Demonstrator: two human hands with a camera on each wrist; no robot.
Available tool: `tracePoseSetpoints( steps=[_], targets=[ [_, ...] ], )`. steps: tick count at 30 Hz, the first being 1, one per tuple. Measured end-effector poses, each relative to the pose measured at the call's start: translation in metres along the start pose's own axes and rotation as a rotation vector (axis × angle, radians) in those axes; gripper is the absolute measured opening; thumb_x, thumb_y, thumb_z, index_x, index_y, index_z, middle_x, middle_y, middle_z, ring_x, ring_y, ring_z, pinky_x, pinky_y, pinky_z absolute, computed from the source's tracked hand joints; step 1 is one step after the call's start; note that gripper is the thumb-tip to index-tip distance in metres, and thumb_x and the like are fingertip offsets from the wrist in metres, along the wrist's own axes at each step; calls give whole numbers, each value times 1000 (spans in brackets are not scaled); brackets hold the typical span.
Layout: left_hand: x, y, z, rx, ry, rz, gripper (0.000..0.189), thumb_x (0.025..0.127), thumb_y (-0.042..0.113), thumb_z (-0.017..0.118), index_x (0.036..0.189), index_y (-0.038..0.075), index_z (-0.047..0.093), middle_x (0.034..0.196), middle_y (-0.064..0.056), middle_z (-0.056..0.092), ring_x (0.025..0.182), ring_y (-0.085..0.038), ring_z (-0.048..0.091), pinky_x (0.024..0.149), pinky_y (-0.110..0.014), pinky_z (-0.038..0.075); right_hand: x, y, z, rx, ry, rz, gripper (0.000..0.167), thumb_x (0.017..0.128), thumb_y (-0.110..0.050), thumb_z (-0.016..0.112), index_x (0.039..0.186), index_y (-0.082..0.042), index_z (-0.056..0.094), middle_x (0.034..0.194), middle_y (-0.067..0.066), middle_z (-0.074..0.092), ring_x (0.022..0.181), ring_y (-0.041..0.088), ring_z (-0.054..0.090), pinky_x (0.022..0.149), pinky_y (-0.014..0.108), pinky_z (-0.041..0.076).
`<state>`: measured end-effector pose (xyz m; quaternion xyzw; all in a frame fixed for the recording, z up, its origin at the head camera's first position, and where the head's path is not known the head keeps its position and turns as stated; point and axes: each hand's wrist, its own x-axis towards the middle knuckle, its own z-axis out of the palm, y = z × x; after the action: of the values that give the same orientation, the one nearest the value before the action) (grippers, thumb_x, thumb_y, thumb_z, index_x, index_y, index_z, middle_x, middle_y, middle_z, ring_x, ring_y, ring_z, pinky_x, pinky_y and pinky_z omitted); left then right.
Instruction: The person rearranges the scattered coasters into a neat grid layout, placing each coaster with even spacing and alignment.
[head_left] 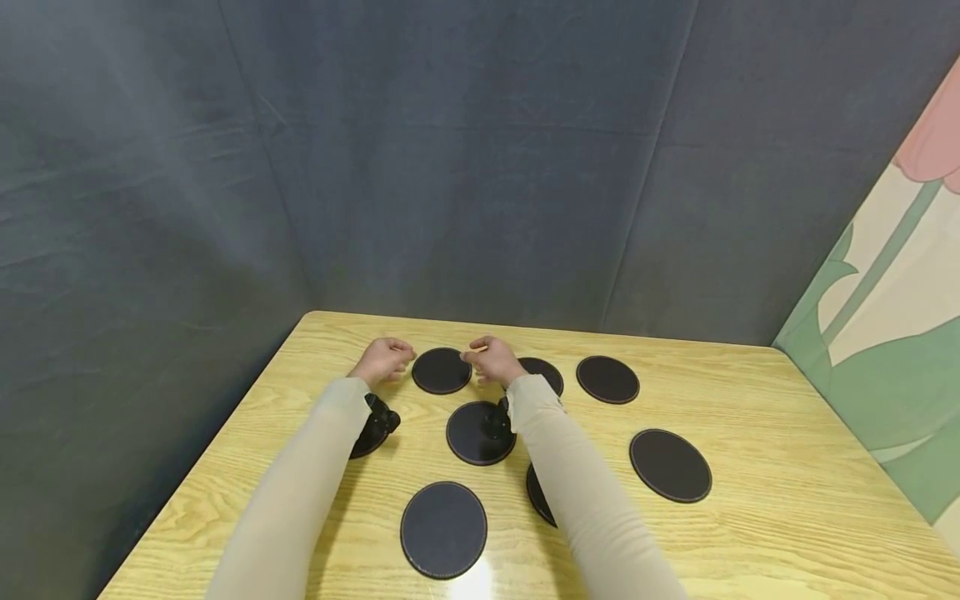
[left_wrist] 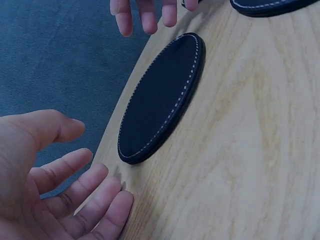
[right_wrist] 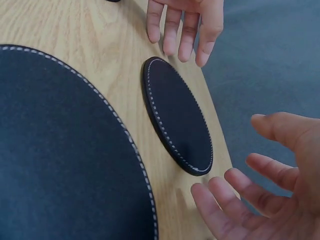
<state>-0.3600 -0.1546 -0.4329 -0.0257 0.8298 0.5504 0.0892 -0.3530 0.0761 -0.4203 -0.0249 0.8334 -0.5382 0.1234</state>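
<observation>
A round black coaster (head_left: 442, 372) with pale stitching round its rim lies flat near the table's far edge. My left hand (head_left: 382, 361) hovers just left of it, and my right hand (head_left: 493, 361) is at its right side. In the left wrist view, the left hand's fingers are loosely bent and hold nothing, apart from the coaster (left_wrist: 160, 97). The right wrist view shows the right hand (right_wrist: 270, 185) likewise relaxed, with a gap between its fingertips and the coaster (right_wrist: 177, 115).
Several more black coasters lie spread over the wooden table (head_left: 780, 467), one at front centre (head_left: 443, 530) and one to the right (head_left: 671, 465). My sleeves and wrist cameras partly cover others. A dark grey curtain (head_left: 480, 167) hangs behind; a flower-patterned surface (head_left: 892, 350) stands at the right.
</observation>
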Motion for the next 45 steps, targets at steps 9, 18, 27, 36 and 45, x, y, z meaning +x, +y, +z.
tracePoseSetpoints(
  steps=[9, 18, 27, 36, 45],
  targets=[
    [0, -3, 3, -27, -36, -39, 40, 95, 15, 56, 131, -4, 53, 128, -22, 56, 112, -33, 58, 84, -34, 57, 4, 8, 6, 23, 6, 62, 46, 94, -20, 62, 134, 0, 50, 130, 25, 52, 119, 37, 55, 83, 41, 58],
    [-2, -2, 7, -36, -52, -58, 42, 95, 13, 57, 133, -4, 51, 133, -24, 53, 118, -37, 57, 86, -36, 57, 4, 13, 12, 67, 1, 73, 44, 94, -18, 62, 132, 1, 52, 128, 23, 54, 119, 36, 54, 82, 39, 58],
    [-4, -2, 16, -65, -34, -58, 41, 93, 9, 60, 131, -5, 53, 134, -24, 51, 116, -35, 55, 89, -38, 56, 4, 14, 14, 131, -1, 86, 43, 92, -13, 64, 131, 1, 53, 132, 23, 50, 123, 38, 50, 79, 39, 59],
    [-7, 1, 21, -149, 32, -80, 44, 88, 0, 63, 130, -5, 55, 131, -24, 52, 103, -26, 54, 92, -39, 54, 5, 11, 17, 202, 28, 101, 41, 92, -6, 63, 131, 0, 54, 127, 21, 53, 116, 33, 50, 76, 37, 59],
    [-4, -4, 19, -192, 73, -91, 44, 86, -2, 65, 129, 0, 59, 124, -21, 57, 95, -23, 58, 82, -34, 57, 2, 12, 20, 272, 46, 76, 44, 92, 1, 59, 136, -1, 52, 117, 18, 53, 89, 20, 52, 68, 30, 59]
  ],
)
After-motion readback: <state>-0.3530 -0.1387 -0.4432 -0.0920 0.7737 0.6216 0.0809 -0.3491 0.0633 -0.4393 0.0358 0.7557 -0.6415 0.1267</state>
